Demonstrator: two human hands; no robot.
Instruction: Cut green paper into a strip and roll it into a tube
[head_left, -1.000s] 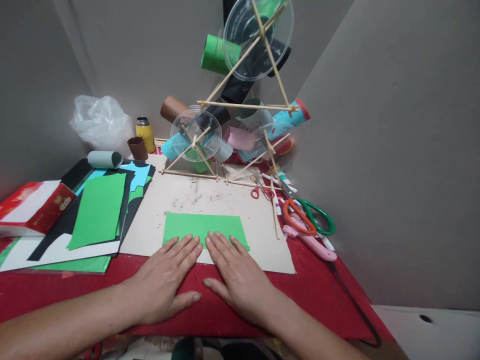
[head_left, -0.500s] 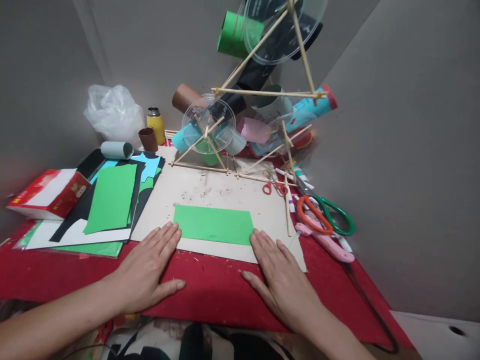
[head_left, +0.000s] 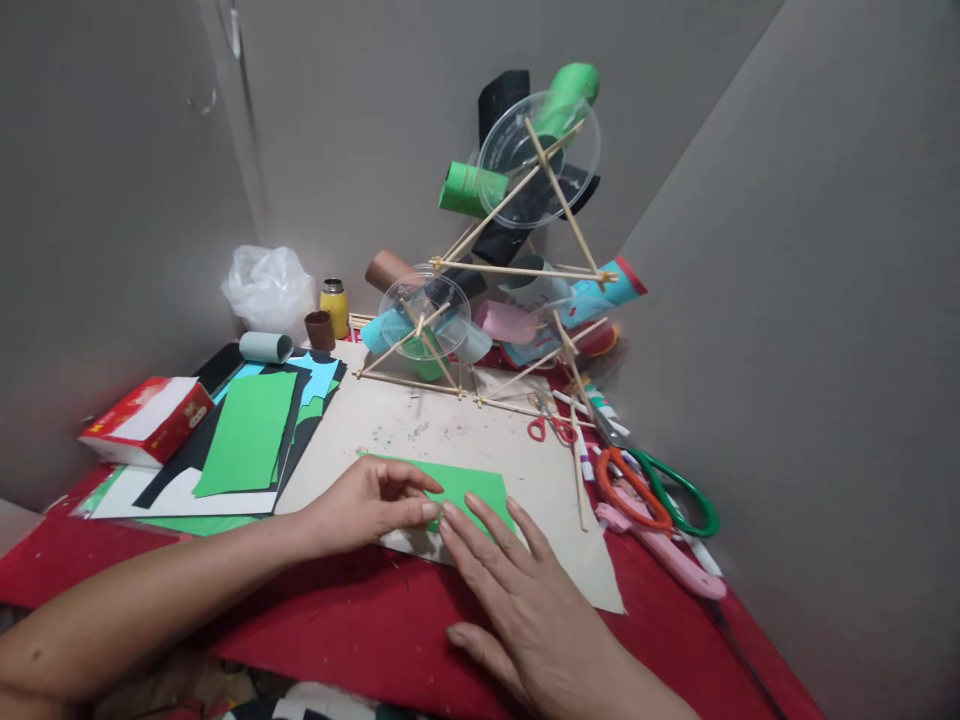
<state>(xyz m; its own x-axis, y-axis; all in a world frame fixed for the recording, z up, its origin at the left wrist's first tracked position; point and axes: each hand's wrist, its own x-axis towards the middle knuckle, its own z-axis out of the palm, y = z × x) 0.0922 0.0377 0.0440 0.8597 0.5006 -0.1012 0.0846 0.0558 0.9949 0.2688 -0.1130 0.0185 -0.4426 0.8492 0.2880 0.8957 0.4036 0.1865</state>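
A green paper rectangle (head_left: 469, 483) lies on the pale board, partly covered by both hands. Over its left part is my left hand (head_left: 367, 505), fingers bent and thumb brought near the index fingertip in a pinch. Anything between those tips is too small to make out. My right hand (head_left: 517, 585) rests open with fingers spread, its fingertips on the paper's right part. The left thumb and right index fingertip meet or nearly meet near the paper's middle.
Behind stand stick frames with clear plastic discs (head_left: 540, 160) and coloured tubes. At left are green sheets (head_left: 247, 430) and a red tissue box (head_left: 150, 420). Red scissors (head_left: 551, 428), orange-handled scissors (head_left: 634, 490) and a pink glue gun (head_left: 675, 560) lie at right on the red cloth (head_left: 360, 620).
My left hand has moved from the paper's left corner to its middle, its fingers curling. My right hand has slid inward onto the paper. The view has tilted up.
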